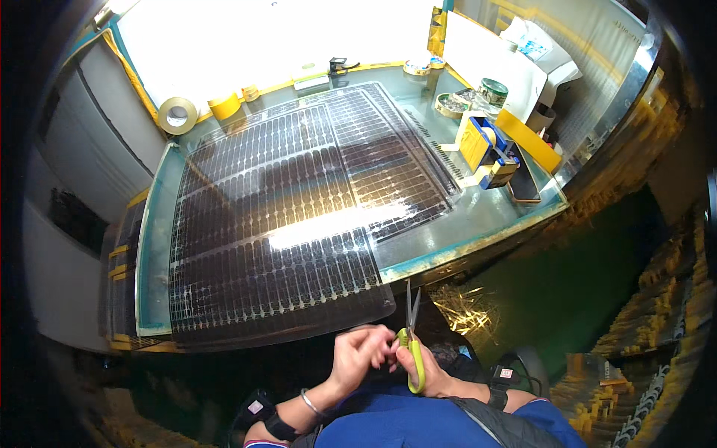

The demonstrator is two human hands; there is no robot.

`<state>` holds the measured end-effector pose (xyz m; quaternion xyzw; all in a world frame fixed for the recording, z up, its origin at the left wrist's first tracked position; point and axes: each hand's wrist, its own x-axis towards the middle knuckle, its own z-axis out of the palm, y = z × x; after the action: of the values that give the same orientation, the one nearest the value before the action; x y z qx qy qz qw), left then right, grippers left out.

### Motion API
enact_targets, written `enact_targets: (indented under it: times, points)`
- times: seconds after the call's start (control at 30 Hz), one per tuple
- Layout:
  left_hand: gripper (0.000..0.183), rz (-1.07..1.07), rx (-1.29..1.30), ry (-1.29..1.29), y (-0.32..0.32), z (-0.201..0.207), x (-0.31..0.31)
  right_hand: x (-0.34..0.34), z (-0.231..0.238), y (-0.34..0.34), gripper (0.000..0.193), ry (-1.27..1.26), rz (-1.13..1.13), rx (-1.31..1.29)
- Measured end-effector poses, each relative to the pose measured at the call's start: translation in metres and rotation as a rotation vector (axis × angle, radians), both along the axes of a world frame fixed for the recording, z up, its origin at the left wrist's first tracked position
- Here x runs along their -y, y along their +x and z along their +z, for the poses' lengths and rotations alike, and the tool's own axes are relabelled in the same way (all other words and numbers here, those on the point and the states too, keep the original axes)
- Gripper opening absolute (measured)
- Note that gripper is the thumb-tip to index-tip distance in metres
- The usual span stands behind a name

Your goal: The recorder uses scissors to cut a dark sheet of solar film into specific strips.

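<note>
Glass-topped table [418,252] here, and before its near edge, right hand [435,375] has fingers wrapped round scissors [416,347], probably light, stiff, best held by the handles [417,367]; left hand [358,357] curled, pinching what, can't tell

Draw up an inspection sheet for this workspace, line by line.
Surface: glossy table with teal edging, reflecting light.
Job's things: scissors with green handles, blades slightly apart and pointing away from the person; dark patterned sheet overhanging the table's front edge.
Clutter: yellow tape roll at the back; blue tape dispenser and green tin at the right.
Hands: right hand holds the scissors; left hand is curled beside it, contents unclear.
Cables: nothing certain seen; shadows are deep.
Surroundings: bright white panel behind; yellowish scraps below the front edge.
</note>
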<state>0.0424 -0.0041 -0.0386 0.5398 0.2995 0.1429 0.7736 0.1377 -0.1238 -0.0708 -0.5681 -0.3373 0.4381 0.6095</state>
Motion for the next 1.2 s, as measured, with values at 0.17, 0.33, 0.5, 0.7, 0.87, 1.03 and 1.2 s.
enact_targets:
  times: [0.17, 0.33, 0.5, 0.7, 0.87, 1.03, 1.2]
  points:
    - [0.021, 0.174, 0.117, -0.373, 0.027, 0.003, -0.010, -0.004, -0.002, -0.005, 0.032, -0.009, 0.031, -0.121]
    - [0.019, 0.178, 0.005, -0.322, 0.032, 0.009, -0.004, -0.009, -0.012, -0.008, 0.042, 0.049, 0.054, -0.174]
    - [0.020, 0.142, -0.025, -0.275, 0.032, 0.011, -0.004, -0.010, -0.004, -0.007, 0.048, 0.021, 0.050, -0.164]
    - [0.032, 0.141, -0.009, -0.236, 0.033, 0.012, -0.001, -0.015, 0.003, -0.008, 0.048, 0.100, -0.058, 0.020]
    - [0.018, 0.118, 0.007, -0.292, 0.030, 0.018, -0.002, -0.006, -0.009, -0.009, 0.049, 0.007, 0.029, -0.062]
    - [0.019, 0.072, 0.017, -0.296, 0.026, 0.021, -0.005, -0.003, -0.007, -0.011, 0.049, 0.028, 0.023, -0.105]
    - [0.018, 0.080, 0.053, -0.226, 0.019, 0.010, -0.008, 0.007, 0.004, -0.007, 0.042, -0.022, 0.072, -0.240]
